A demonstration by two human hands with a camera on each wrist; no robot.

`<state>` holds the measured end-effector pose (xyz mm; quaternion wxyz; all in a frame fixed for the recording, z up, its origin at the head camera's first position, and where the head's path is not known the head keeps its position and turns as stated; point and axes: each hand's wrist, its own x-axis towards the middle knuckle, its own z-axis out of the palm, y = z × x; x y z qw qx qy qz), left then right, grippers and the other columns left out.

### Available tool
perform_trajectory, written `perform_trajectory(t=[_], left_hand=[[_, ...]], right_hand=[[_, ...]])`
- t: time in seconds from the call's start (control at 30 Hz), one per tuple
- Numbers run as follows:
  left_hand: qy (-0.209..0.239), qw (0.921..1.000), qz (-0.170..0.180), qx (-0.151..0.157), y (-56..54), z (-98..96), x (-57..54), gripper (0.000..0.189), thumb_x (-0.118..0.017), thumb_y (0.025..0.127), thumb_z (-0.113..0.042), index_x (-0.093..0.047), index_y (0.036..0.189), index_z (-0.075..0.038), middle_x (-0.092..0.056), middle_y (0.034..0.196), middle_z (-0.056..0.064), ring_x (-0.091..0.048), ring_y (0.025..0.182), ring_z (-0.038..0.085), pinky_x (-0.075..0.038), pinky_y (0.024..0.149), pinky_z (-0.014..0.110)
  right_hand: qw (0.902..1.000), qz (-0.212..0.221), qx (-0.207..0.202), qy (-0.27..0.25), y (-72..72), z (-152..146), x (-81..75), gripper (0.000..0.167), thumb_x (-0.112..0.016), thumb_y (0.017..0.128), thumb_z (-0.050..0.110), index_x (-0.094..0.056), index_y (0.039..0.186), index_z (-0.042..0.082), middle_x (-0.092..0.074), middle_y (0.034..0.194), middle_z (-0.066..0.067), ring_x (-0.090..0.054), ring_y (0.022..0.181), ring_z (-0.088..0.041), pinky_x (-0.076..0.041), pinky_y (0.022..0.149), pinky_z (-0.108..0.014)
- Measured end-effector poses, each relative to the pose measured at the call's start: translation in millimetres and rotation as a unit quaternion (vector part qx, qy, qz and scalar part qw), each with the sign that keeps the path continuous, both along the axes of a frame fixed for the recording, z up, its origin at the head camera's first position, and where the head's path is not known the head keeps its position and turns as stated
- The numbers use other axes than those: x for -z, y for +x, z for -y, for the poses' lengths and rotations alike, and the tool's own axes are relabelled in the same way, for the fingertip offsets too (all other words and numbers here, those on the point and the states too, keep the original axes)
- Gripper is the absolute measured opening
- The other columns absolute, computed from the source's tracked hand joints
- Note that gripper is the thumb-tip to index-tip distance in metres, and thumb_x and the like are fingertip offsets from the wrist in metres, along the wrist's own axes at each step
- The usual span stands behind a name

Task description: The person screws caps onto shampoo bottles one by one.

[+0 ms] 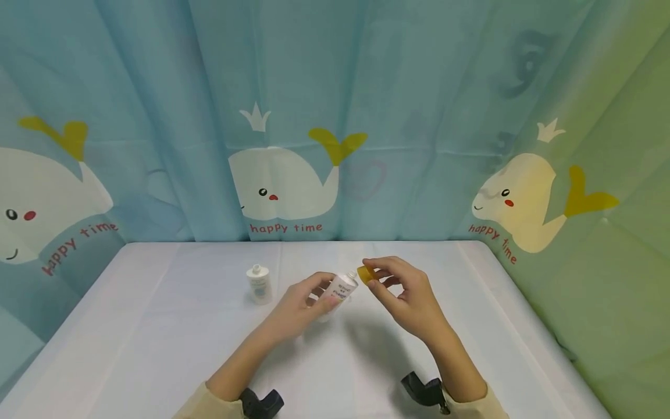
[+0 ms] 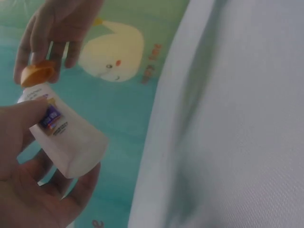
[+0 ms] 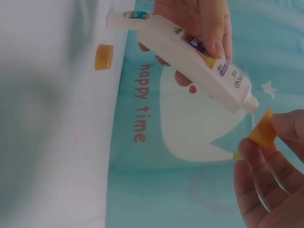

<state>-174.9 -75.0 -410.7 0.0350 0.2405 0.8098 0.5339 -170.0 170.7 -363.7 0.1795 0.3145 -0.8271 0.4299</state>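
My left hand (image 1: 303,305) grips a white plastic bottle (image 3: 190,61) with a purple and yellow label, thumb on its front. The bottle is tilted, its bare neck pointing up and to the right in the head view. My right hand (image 1: 405,291) pinches an orange cap (image 3: 264,129) between thumb and fingers, just off the neck. In the left wrist view the same cap (image 2: 38,73) overlaps the bottle's top. A second white bottle (image 1: 259,285), also without a cap, stands upright on the table to the left of my left hand.
Another orange cap (image 3: 104,57) lies on the white table (image 1: 157,337) in the right wrist view. Behind the table hangs a blue-green curtain (image 1: 419,116) with whale prints. Black wrist mounts (image 1: 423,391) sit by both sleeves.
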Motion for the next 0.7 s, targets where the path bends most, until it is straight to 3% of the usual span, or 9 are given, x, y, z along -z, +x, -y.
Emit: perform_trajectory(t=[0.4, 0.7], left_hand=[[-0.022, 0.9989, -0.027, 0.032, 7.6, -3.4, -3.2, 0.036, -0.062, 0.099, -0.037, -0.057, 0.133, -0.024, -0.066, 0.114, -0.009, -0.062, 0.102, 0.017, -0.053, 0.084, 0.034], [-0.025, 0.9988, -0.033, 0.026, 6.6, -4.3, -5.3, 0.037, -0.063, 0.098, -0.038, -0.058, 0.132, -0.025, -0.066, 0.114, -0.01, -0.061, 0.103, 0.015, -0.053, 0.084, 0.035]], right_hand=[[0.9995, -0.023, -0.022, -0.003, 5.7, 6.8, -1.7, 0.032, -0.07, 0.092, 0.008, -0.068, 0.123, 0.015, -0.069, 0.118, 0.001, -0.068, 0.096, -0.014, -0.059, 0.075, -0.029], [0.9995, -0.025, -0.018, 0.002, 4.6, 6.4, -2.7, 0.031, -0.07, 0.092, 0.006, -0.068, 0.122, 0.014, -0.07, 0.118, 0.001, -0.068, 0.096, -0.013, -0.059, 0.075, -0.028]])
